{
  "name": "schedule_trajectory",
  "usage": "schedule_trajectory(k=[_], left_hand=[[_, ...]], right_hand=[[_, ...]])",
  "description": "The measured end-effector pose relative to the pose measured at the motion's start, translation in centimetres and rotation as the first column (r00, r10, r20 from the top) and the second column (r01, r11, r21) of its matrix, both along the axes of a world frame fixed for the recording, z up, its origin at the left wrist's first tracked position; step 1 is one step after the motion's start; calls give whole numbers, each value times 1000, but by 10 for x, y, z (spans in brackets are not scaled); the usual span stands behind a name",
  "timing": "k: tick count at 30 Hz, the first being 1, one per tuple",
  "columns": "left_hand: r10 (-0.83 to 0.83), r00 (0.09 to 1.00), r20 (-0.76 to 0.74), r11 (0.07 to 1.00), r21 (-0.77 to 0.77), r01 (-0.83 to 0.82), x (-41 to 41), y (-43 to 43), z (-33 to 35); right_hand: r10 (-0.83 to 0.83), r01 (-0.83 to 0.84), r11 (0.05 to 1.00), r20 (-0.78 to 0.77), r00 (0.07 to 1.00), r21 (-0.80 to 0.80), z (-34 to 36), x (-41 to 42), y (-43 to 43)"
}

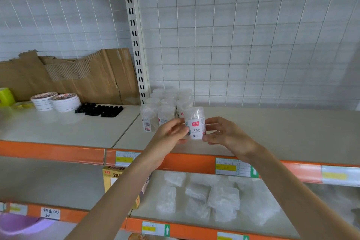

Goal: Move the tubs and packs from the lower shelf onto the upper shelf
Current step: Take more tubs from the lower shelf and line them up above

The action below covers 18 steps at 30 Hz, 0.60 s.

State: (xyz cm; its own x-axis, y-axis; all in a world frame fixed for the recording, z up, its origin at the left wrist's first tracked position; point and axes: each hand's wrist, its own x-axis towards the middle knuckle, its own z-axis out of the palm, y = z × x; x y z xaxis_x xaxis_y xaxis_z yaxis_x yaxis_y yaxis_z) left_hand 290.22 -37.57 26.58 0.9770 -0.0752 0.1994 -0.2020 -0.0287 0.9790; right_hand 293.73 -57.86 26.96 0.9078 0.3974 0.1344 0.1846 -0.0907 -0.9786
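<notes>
A clear round tub (195,122) with a white label and red logo is upright over the upper shelf (272,130), held between both hands. My left hand (169,132) pinches its left side and my right hand (226,132) pinches its right side. Just behind and to the left stands a cluster of several like tubs (165,105) on the upper shelf by the upright post. On the lower shelf (148,208) lie several clear flat packs (202,195), spread from the middle towards the right.
On the left part of the upper shelf sit stacked tape rolls (56,101), black small parts (99,110), a yellow-green roll (6,96) and torn cardboard (78,76). A yellow box (114,179) stands on the lower shelf, under my left forearm. Wire grid backs the shelves.
</notes>
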Motion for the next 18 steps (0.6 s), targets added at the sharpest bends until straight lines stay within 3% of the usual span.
schedule_trajectory(k=[7,11,18], left_hand=[[-61,997,50,984,169,52,-4,0,3],[-91,995,46,975,206,80,-4,2,2],[53,990,128,938,335,-94,1,-2,-6]], right_hand=[[70,-63,987,44,997,-148,2,-3,1],[1,9,988,68,998,-152,2,-5,2],[-90,99,983,69,994,-152,-3,-3,4]])
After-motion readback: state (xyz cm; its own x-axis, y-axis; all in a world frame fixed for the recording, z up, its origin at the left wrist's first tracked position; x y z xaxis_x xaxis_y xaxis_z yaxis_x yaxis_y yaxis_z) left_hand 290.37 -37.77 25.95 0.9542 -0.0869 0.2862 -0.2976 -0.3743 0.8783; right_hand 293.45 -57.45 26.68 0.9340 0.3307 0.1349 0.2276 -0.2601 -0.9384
